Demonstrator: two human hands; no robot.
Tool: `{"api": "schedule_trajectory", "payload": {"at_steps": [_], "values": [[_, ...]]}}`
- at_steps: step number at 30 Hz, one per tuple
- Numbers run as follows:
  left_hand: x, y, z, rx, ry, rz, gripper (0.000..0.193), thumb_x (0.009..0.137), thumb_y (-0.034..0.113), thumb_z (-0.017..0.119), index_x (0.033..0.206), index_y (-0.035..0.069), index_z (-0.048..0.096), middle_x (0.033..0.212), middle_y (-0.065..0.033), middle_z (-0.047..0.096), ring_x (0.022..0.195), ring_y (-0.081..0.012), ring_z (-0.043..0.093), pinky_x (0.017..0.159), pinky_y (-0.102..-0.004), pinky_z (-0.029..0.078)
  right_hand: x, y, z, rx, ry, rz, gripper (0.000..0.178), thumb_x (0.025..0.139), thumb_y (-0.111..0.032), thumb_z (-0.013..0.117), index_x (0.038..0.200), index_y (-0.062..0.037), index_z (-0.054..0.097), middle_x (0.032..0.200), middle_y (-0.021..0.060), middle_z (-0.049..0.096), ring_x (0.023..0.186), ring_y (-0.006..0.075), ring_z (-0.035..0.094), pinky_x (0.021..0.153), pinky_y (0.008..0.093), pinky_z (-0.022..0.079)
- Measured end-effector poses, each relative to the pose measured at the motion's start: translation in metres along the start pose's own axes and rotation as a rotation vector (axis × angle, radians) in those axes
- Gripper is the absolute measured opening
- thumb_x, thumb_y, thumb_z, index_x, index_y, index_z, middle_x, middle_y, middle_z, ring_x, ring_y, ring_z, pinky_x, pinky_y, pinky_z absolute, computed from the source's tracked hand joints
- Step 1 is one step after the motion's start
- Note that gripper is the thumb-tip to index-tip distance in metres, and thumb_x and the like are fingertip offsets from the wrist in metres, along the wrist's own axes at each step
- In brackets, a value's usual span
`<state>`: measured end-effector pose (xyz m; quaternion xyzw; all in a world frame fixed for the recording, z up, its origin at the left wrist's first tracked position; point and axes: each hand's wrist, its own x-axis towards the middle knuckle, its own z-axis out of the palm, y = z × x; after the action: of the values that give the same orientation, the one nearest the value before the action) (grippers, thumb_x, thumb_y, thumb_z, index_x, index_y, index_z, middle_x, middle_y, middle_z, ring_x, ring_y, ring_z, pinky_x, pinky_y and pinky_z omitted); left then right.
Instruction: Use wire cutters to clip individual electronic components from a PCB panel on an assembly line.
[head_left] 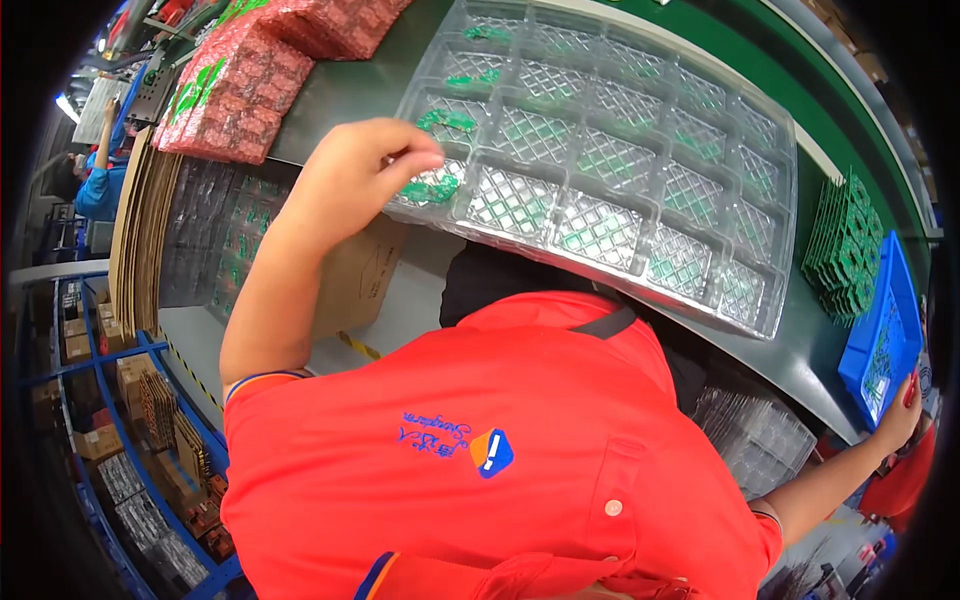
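My left hand is over the near left corner of a clear plastic tray. Its thumb and fingers come together in a pinch, and whatever they may hold is hidden. Just below the fingertips, a small green circuit board lies in a corner compartment. More such boards lie along the tray's left column, while the other compartments show only a crossed pattern. Far to the right, my right hand is closed beside the near end of a blue bin. Something small and red shows at its fingers, too small to name.
Green circuit boards stand in a stack between tray and bin. Pink bubble-wrapped packages occupy the back left of the green table. Flat cardboard sheets stand at left, near shelves with boxes. Clear trays are piled below right.
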<state>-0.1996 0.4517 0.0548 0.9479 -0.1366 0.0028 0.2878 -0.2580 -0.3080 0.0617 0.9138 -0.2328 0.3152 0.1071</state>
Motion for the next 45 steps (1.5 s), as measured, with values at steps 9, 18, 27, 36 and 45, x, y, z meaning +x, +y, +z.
{"api": "schedule_trajectory", "payload": {"at_steps": [9, 18, 27, 36, 45], "values": [[-0.079, -0.006, 0.067, -1.482, -0.058, -0.813, 0.019, 0.088, 0.026, 0.055, 0.088, 0.006, 0.054, 0.081, -0.0053, 0.06, 0.075, -0.015, 0.06, 0.068, -0.0283, 0.051, -0.001, 0.054, 0.048, 0.069, -0.243, -0.154, 0.035, 0.089, -0.028, 0.052, 0.114, -0.0047, 0.057, 0.107, 0.0146, 0.061, 0.099, 0.0264, 0.058, 0.084, 0.0323, 0.043], [-0.061, 0.023, 0.094, -1.623, 0.354, -0.918, 0.033, 0.086, 0.029, 0.06, 0.106, 0.006, 0.048, 0.106, -0.0074, 0.049, 0.103, -0.0213, 0.05, 0.091, -0.0354, 0.042, -0.075, -0.145, -0.055, 0.846, -0.131, -0.406, 0.033, 0.085, -0.005, 0.053, 0.118, -0.0007, 0.052, 0.116, 0.0137, 0.055, 0.104, 0.0219, 0.053, 0.09, 0.028, 0.04], [-0.041, 0.005, 0.102, -1.584, 0.469, -0.92, 0.023, 0.084, 0.026, 0.063, 0.092, 0.007, 0.052, 0.086, -0.0021, 0.052, 0.08, -0.0139, 0.052, 0.074, -0.0281, 0.045, -0.143, -0.291, -0.043, 1.321, -0.457, -0.503, 0.037, 0.073, -0.001, 0.058, 0.11, 0.0014, 0.054, 0.107, 0.0144, 0.052, 0.1, 0.0247, 0.05, 0.088, 0.0331, 0.041], [-0.041, -0.003, 0.113, -1.51, 0.484, -0.874, 0.024, 0.083, 0.031, 0.064, 0.084, 0.011, 0.051, 0.077, 0.0017, 0.052, 0.07, -0.0101, 0.048, 0.065, -0.0252, 0.042, -0.142, -0.301, -0.028, 1.273, -0.398, -0.59, 0.036, 0.073, -0.002, 0.059, 0.109, 0.0007, 0.055, 0.105, 0.0158, 0.053, 0.097, 0.0257, 0.052, 0.087, 0.0343, 0.041], [-0.066, 0.013, 0.127, -0.939, 0.042, -0.595, 0.042, 0.094, 0.038, 0.038, 0.066, 0.008, 0.045, 0.056, 0.0, 0.044, 0.049, -0.0091, 0.038, 0.049, -0.0229, 0.031, -0.111, -0.268, -0.032, 2.683, -0.714, 0.366, 0.046, 0.079, -0.011, 0.056, 0.117, 0.0031, 0.035, 0.1, 0.0071, 0.037, 0.084, 0.016, 0.039, 0.074, 0.0301, 0.034]]}}
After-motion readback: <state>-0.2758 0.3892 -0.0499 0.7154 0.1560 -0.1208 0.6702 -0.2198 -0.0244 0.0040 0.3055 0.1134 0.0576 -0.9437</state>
